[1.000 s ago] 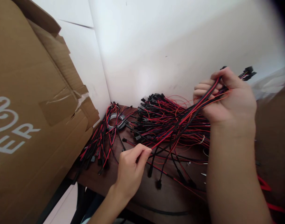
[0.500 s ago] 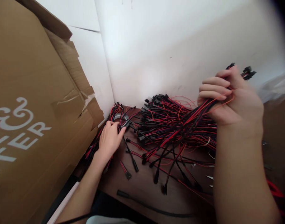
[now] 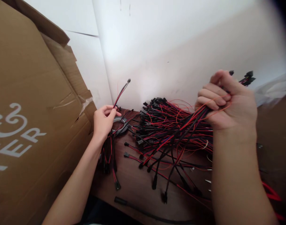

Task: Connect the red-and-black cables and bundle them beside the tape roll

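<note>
My right hand [image 3: 224, 100] is closed around a bundle of red and black cables [image 3: 194, 120], raised over the table. Black connectors [image 3: 248, 78] stick out past the thumb side, and the other ends hang down to the tabletop. Between the thumb and fingers of my left hand [image 3: 106, 120] is a cable [image 3: 120, 95] with red and black wires, its tip pointing up. Beside that hand a grey ring-shaped roll [image 3: 124, 126] lies on the table. Below it, more cables [image 3: 106, 156] lie close to the box.
A large pile of red and black cables [image 3: 154, 122] lies against the white wall [image 3: 157, 47]. A cardboard box [image 3: 40, 78] fills the left side. One thick black cable [image 3: 143, 212] runs along the front edge of the brown table [image 3: 133, 190]. Red handles [image 3: 271, 192] show at right.
My left hand has risen from beside the grey roll, lifting a cable upright. My right hand keeps its bundle and sits slightly lower and further left in view.
</note>
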### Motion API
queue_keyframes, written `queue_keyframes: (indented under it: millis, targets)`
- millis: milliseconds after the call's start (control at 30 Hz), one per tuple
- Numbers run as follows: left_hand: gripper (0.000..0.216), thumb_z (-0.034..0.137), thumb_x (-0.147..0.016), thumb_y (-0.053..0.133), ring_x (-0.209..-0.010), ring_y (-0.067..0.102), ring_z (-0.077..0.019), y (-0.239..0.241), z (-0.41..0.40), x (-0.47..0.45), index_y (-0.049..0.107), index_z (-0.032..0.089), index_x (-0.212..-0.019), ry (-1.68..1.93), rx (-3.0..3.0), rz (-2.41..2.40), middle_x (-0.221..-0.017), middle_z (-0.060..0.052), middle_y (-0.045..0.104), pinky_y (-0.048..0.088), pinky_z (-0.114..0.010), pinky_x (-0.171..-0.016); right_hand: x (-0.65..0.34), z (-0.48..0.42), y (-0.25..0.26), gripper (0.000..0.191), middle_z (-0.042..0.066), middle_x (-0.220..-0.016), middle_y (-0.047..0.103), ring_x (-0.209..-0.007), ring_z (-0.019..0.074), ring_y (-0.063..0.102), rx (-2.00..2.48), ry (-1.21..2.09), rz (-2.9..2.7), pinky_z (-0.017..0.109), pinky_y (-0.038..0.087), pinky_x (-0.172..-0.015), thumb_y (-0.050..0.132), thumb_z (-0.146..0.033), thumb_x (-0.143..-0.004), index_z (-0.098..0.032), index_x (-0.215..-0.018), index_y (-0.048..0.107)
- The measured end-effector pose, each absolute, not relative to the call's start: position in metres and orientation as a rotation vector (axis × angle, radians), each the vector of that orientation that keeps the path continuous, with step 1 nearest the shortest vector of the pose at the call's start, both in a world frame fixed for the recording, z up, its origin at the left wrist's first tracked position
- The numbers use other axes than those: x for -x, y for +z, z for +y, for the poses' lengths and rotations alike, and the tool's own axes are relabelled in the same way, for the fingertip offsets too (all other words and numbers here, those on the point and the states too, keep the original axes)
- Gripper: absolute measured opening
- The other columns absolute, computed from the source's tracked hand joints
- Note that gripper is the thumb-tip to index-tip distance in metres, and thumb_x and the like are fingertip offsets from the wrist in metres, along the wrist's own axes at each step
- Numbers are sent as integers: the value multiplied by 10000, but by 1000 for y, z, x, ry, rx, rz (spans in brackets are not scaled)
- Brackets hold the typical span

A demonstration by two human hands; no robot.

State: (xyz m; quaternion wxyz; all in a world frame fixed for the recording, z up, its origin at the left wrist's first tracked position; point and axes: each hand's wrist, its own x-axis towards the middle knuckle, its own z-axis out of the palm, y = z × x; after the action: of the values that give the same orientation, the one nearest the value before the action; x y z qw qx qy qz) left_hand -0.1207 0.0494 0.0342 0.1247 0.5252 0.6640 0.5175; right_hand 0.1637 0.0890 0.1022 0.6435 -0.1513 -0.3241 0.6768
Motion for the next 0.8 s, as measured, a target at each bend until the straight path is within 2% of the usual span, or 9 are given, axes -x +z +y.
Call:
queue_keyframes:
  millis: [67, 133, 200, 300, 367, 500, 600, 800]
  targets:
    - [167, 251, -803, 616, -613, 657, -119, 49, 36, 101, 660, 131, -911, 1740, -1405, 1488, -715, -44, 733, 544, -235, -627, -161, 85, 105, 361, -109, -420, 123, -339, 18, 136, 361, 1552, -778, 104, 147, -313, 439, -269, -980, -121, -712, 631]
    - [164, 258, -791, 655, -490, 583, -85, 62, 21, 77, 650, 141, -906, 1678, -1371, 1225, -712, -26, 722, 484, -196, -465, -155, 80, 108, 383, -104, -442, 141, -359, 18, 177, 385, 1554, -840, 100, 181, -330, 448, -328, -983, -112, -733, 643]
    - [143, 230, -803, 654, -447, 552, -67, 70, 8, 54, 648, 139, -913, 1605, -1407, 1091, -715, -22, 718, 464, -178, -421, -148, 76, 110, 386, -101, -472, 173, -386, 17, 214, 413, 1537, -937, 104, 219, -349, 531, -426, -941, -108, -766, 664]
    - [131, 209, -822, 639, -433, 552, -69, 68, -2, 26, 648, 136, -930, 1469, -1409, 992, -738, -29, 723, 488, -187, -410, -137, 70, 112, 409, -90, -502, 241, -414, 16, 254, 431, 1464, -1024, 114, 252, -368, 575, -496, -900, -114, -805, 689]
    - [157, 208, -813, 656, -439, 558, -71, 61, -6, 15, 659, 140, -955, 1386, -1391, 973, -748, -30, 723, 492, -186, -411, -132, 69, 111, 392, -77, -494, 270, -416, 25, 279, 439, 1400, -1008, 128, 261, -371, 556, -449, -923, -136, -713, 664]
    - [265, 206, -756, 726, -498, 598, -88, 46, -12, 9, 687, 152, -1013, 1266, -1366, 982, -723, -21, 711, 519, -195, -482, -134, 73, 108, 441, -44, -506, 375, -454, 60, 389, 427, 1356, -898, 180, 363, -427, 539, -394, -938, -162, -564, 541]
    - [219, 202, -769, 711, -518, 607, -93, 39, -18, 15, 703, 135, -977, 1219, -1325, 1011, -704, -33, 713, 522, -204, -521, -142, 78, 108, 407, -32, -558, 461, -523, 66, 473, 404, 1345, -791, 183, 405, -485, 589, -383, -911, -159, -581, 514]
    - [176, 204, -775, 699, -510, 596, -90, 31, -25, 23, 708, 130, -935, 1206, -1228, 1005, -706, -37, 713, 508, -210, -514, -151, 82, 108, 290, -76, -528, 463, -494, 24, 472, 293, 1496, -636, 142, 392, -504, 630, -259, -879, -169, -639, 494]
